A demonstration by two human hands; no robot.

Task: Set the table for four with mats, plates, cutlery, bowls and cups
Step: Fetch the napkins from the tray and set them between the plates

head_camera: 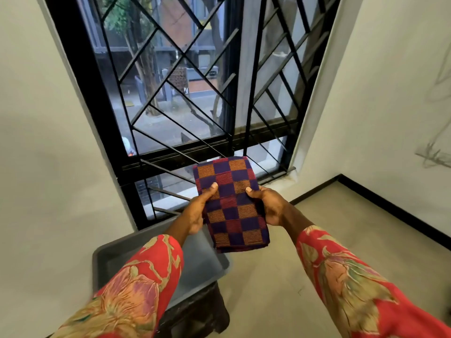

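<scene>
We are holding a folded purple, red and orange checked cloth stack of mats (231,203) up in front of the barred window (190,81). Our left hand (197,211) and right hand (266,206) are gripping its sides, thumbs on top. Below sits a grey plastic tray (207,264). We are still fetching mats; next, we think, comes carrying them to the table, which we cannot see.

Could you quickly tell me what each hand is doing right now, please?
Left hand: grips the checked cloth.
Right hand: grips the same cloth.
</scene>
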